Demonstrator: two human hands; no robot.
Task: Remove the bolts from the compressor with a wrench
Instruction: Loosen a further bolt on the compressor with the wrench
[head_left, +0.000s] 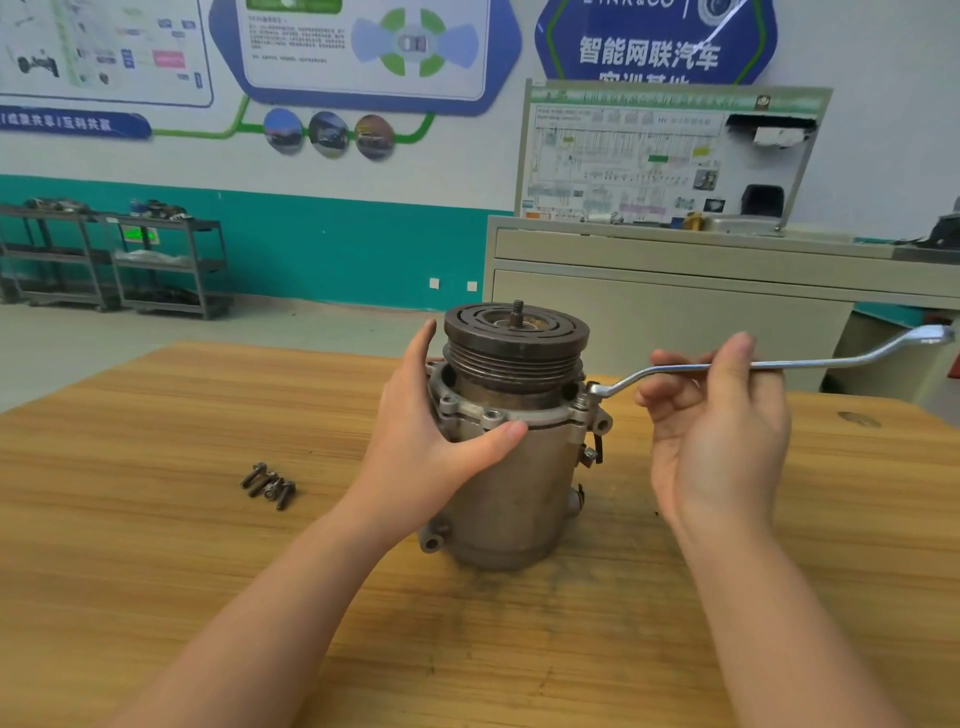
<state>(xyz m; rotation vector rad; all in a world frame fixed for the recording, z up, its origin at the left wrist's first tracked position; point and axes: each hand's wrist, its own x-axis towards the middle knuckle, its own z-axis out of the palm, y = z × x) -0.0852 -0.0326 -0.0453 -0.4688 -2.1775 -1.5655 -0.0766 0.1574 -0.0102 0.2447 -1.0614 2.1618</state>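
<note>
Compressor, grey cast-metal cylinder with dark grooved pulley on top (511, 452): stands upright near the middle of the pale wooden tabletop (156, 545).

Bolts, dark steel, loose cluster of about four (268, 486): lie on the wood to the left of the compressor, well apart from it. Judged as already removed.

Flange holes on the compressor's near rim: appear vacant. At the right rim the ring end of the long silver offset wrench (753, 366) sits at a fastener; whether a bolt head is inside it cannot be told. Judged: most of the task done, at least one bolt left.

Left hand (441, 431): wrapped around the compressor's left side, thumb across the front, fingers behind the pulley, steadying it.

Right hand (719, 415): right of the compressor, fingers curled lightly about the wrench shank at mid-length, palm up.

Room: the wrench handle reaches well right of the compressor, its far end past the table's back edge. Bare wood lies in front of and right of the compressor, so a swing looks unobstructed. The beige cabinet (675, 291) stands behind the compressor, apart.
</note>
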